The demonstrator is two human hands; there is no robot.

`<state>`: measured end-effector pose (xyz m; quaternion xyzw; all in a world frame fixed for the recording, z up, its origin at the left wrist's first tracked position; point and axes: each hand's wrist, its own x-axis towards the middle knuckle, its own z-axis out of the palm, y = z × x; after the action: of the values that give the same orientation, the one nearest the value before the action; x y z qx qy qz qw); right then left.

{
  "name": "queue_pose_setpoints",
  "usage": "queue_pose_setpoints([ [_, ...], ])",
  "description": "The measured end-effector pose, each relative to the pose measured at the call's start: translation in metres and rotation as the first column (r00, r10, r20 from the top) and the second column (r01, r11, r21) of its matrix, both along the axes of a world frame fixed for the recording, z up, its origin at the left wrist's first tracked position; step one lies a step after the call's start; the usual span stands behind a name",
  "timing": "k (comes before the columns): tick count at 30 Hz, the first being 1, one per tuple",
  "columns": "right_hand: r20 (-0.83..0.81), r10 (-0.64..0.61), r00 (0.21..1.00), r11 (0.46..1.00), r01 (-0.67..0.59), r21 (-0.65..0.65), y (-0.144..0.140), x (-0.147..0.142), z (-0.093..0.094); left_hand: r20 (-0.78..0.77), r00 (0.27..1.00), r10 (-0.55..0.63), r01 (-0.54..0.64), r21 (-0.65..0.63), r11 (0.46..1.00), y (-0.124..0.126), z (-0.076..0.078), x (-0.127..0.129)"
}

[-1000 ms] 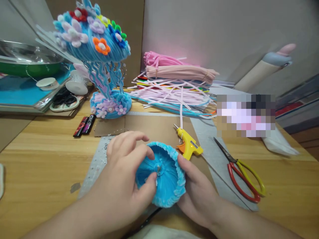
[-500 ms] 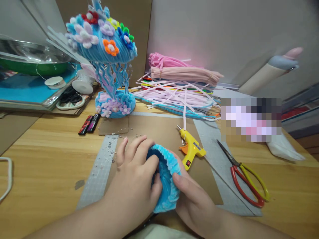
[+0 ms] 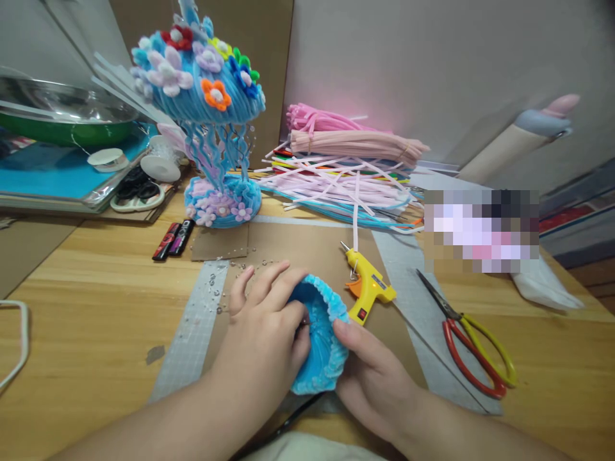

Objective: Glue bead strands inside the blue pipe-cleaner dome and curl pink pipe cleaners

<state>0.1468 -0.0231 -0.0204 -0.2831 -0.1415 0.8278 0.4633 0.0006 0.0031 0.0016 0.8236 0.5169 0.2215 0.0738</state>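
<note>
A hollow blue pipe-cleaner cup (image 3: 321, 346) with a fuzzy ruffled rim is tilted so that its inside faces me. My right hand (image 3: 377, 378) grips its right side, thumb on the rim and fingers behind the wall. My left hand (image 3: 269, 326) reaches over the left side, thumb and forefinger pinched together inside the cup; a tiny dark bit shows at their tips, too small to name. Its other fingers stretch outside. Thin strands of clear beads (image 3: 214, 282) lie just left of this hand. Behind the cup rests a yellow glue gun (image 3: 369, 285).
Red-and-yellow-handled scissors (image 3: 473, 346) lie on the right. A flowered blue pipe-cleaner jellyfish (image 3: 206, 109) stands at the back left, near two small black-and-red tubes (image 3: 173, 239). Bundled pipe cleaners (image 3: 346, 144) are stacked against the wall. Cardboard (image 3: 288, 246) covers part of the cutting mat (image 3: 185, 365).
The cup has tipped slightly and risen a little, showing more of its inside. My left thumb and forefinger stay pinched within it; my right hand has shifted slightly with the rim.
</note>
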Motion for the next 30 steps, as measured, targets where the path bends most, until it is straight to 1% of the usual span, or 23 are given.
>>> queue_pose_setpoints([
  [4,0.034,-0.004,0.999,1.0,0.004,0.001,-0.002,-0.001,-0.001,-0.003,1.0,-0.004,0.004,-0.018,1.0,0.001,0.003,0.001],
  [6,0.05,0.016,0.999,1.0,-0.016,0.012,-0.002,-0.001,0.001,-0.004,1.0,-0.018,0.018,-0.025,1.0,0.002,0.007,-0.001],
  [8,0.086,0.063,0.994,0.997,-0.066,0.037,-0.001,0.001,0.005,-0.005,0.999,-0.044,0.044,-0.017,0.999,0.003,0.01,-0.005],
  [10,0.205,0.128,0.97,0.982,-0.153,0.109,-0.001,0.004,0.009,-0.005,0.997,-0.077,0.077,0.007,0.997,0.004,0.012,-0.009],
  [11,0.313,0.151,0.938,0.966,-0.208,0.155,0.0,0.006,0.01,-0.003,0.995,-0.095,0.095,0.033,0.995,0.005,0.012,-0.011],
  [12,0.443,0.148,0.884,0.946,-0.258,0.199,0.0,0.009,0.011,-0.006,0.993,-0.115,0.115,0.059,0.992,0.005,0.012,-0.013],
  [13,0.575,0.117,0.81,0.924,-0.3,0.236,0.0,0.011,0.011,-0.016,0.99,-0.138,0.139,0.075,0.988,0.006,0.011,-0.014],
  [14,0.686,0.047,0.726,0.909,-0.316,0.272,-0.001,0.014,0.011,-0.033,0.986,-0.163,0.165,0.078,0.983,0.006,0.01,-0.015],
  [16,0.813,-0.14,0.566,0.87,-0.321,0.373,-0.001,0.018,0.011,-0.07,0.979,-0.19,0.193,0.039,0.98,0.007,0.009,-0.015],
  [17,0.836,-0.244,0.492,0.83,-0.339,0.442,-0.001,0.02,0.012,-0.082,0.978,-0.194,0.195,-0.003,0.981,0.008,0.008,-0.014],
  [18,0.84,-0.341,0.423,0.775,-0.38,0.506,-0.001,0.021,0.013,-0.085,0.977,-0.194,0.19,-0.049,0.981,0.009,0.008,-0.014],
  [19,0.832,-0.425,0.357,0.707,-0.442,0.552,0.0,0.022,0.015,-0.081,0.978,-0.19,0.183,-0.083,0.98,0.01,0.008,-0.013],
  [21,0.801,-0.55,0.236,0.576,-0.587,0.569,0.003,0.022,0.02,-0.075,0.979,-0.19,0.179,-0.136,0.974,0.012,0.008,-0.012],
  [22,0.788,-0.587,0.187,0.53,-0.647,0.548,0.004,0.022,0.023,-0.074,0.978,-0.196,0.183,-0.149,0.972,0.012,0.008,-0.012],
  [24,0.769,-0.629,0.116,0.475,-0.725,0.499,0.007,0.022,0.028,-0.081,0.978,-0.193,0.179,-0.159,0.971,0.013,0.009,-0.013],
  [25,0.76,-0.644,0.091,0.462,-0.746,0.481,0.007,0.021,0.03,-0.087,0.978,-0.191,0.176,-0.157,0.972,0.013,0.009,-0.014],
  [28,0.737,-0.674,0.056,0.445,-0.765,0.465,0.008,0.02,0.033,-0.11,0.976,-0.187,0.171,-0.143,0.975,0.01,0.012,-0.017],
  [30,0.733,-0.678,0.046,0.446,-0.767,0.461,0.008,0.02,0.033,-0.119,0.975,-0.185,0.171,-0.123,0.978,0.009,0.013,-0.018],
])
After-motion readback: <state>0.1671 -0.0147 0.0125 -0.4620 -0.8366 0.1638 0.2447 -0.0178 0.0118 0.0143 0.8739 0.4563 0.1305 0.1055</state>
